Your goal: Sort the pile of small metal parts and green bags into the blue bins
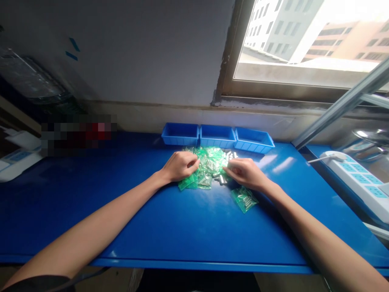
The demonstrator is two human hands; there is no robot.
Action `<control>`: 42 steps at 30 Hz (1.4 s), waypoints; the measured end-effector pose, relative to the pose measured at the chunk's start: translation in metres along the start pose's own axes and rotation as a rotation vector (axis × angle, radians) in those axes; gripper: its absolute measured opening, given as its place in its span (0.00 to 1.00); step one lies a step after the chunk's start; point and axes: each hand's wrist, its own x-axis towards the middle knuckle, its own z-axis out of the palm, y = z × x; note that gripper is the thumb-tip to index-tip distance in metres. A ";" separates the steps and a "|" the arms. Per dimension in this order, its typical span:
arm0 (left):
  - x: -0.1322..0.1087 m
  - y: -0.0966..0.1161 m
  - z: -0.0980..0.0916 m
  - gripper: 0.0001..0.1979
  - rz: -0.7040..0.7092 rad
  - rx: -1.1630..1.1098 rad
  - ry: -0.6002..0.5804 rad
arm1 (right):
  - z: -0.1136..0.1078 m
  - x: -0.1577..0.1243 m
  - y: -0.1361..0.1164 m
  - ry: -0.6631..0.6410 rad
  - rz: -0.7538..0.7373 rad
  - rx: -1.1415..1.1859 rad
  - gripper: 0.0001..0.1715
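Observation:
My left hand (181,167) is closed at the left side of a heap of small clear-and-green plastic bags (205,178), its fingertips against the bags. Short metallic pieces show inside several of them. Across the heap, my right hand (245,172) is curled closed, fingertips at the right edge of the green plastic. What either hand pinches is hidden by the fingers and glare. Loose metal pieces (222,179) lie beside and below the right fingers. One separate green bag (244,199) with metal pieces inside rests nearer me, below the right wrist.
Three blue bins (217,142) stand side by side behind the heap, along the wall. The blue table (182,227) has its front edge near me. A white power strip (358,178) and a slanting metal post (340,105) are at right. A blurred-out patch covers something at left.

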 end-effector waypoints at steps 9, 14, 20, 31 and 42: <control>0.003 -0.002 -0.004 0.20 -0.044 -0.073 -0.059 | -0.034 -0.003 -0.009 -0.149 -0.029 -0.055 0.25; 0.032 0.012 -0.029 0.21 -0.015 -0.042 -0.065 | -0.062 -0.015 -0.015 -0.320 0.169 -0.099 0.31; 0.083 0.047 -0.053 0.16 -0.042 -0.066 -0.306 | -0.050 -0.019 -0.013 -0.444 0.235 0.066 0.24; 0.083 0.055 -0.038 0.21 -0.043 -0.360 -0.459 | -0.042 0.003 -0.026 0.171 0.418 0.612 0.31; 0.084 0.045 -0.035 0.21 -0.167 -0.596 -0.220 | -0.027 0.008 -0.025 0.247 0.409 0.869 0.31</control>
